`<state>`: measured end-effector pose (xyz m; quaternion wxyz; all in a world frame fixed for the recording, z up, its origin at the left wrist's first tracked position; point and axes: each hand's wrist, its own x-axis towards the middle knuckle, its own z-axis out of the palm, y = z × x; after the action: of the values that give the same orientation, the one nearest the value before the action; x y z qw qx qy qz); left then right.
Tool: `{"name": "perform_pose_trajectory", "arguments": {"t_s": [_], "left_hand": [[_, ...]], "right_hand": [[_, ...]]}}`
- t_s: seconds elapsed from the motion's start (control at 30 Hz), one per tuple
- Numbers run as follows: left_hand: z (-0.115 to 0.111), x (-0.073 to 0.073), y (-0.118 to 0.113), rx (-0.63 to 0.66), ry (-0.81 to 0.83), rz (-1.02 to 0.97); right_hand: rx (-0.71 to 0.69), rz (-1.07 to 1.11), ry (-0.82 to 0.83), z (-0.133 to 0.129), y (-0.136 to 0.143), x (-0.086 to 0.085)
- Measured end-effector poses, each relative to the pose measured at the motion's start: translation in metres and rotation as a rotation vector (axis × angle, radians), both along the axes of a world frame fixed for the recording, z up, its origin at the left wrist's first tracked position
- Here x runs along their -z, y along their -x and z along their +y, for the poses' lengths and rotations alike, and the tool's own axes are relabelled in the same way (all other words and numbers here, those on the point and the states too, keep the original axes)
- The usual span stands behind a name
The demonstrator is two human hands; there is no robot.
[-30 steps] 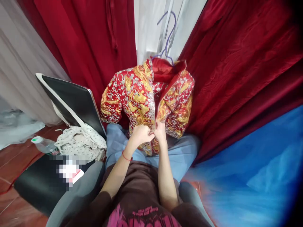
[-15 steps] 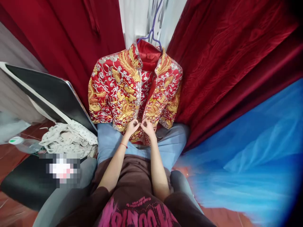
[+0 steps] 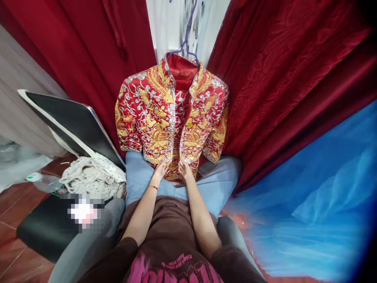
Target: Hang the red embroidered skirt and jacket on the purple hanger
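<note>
A red embroidered jacket (image 3: 159,122) with gold and silver patterns hangs in front of me on a purple hanger (image 3: 186,44). Its front is open down the middle, and a small size tag shows inside the collar. At the lower left front edge, my left hand (image 3: 160,169) is closed on the hem. My right hand (image 3: 183,169) pinches the opposite front edge at its lower corner. A gap separates the two edges, with the jacket's back panel visible between them. The lower part of the jacket rests over my lap.
Dark red curtains (image 3: 265,78) flank the jacket. Blue sheer fabric (image 3: 330,196) spreads at the right. On the left are a black chair (image 3: 44,232), a bunched dotted white cloth (image 3: 91,173), a plastic bottle (image 3: 44,181) and a black panel with white edging (image 3: 73,122).
My hands have moved apart and slightly down, and the jacket's front edges have separated at the bottom. The view has shifted a little, and the collar tag now shows more clearly.
</note>
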<state>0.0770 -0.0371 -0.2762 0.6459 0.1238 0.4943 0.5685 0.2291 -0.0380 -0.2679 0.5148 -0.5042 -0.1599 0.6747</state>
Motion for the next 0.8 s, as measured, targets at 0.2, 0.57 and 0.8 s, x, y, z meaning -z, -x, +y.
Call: {"name": "perform_pose_trajectory", "arguments": {"t_s": [0.2,0.57,0.8], "left_hand": [[-0.011,0.003,-0.006,0.138,-0.037,-0.008],[-0.016,-0.005,-0.008,0.162,-0.048,-0.088],[-0.016,-0.008,-0.006,0.190,-0.059,-0.200]], "right_hand": [[-0.042,0.105,-0.006,-0.015,0.006,0.000],[-0.003,0.137,-0.048,-0.018,0.008,-0.001],[-0.006,0.148,-0.098,-0.030,0.023,-0.001]]}}
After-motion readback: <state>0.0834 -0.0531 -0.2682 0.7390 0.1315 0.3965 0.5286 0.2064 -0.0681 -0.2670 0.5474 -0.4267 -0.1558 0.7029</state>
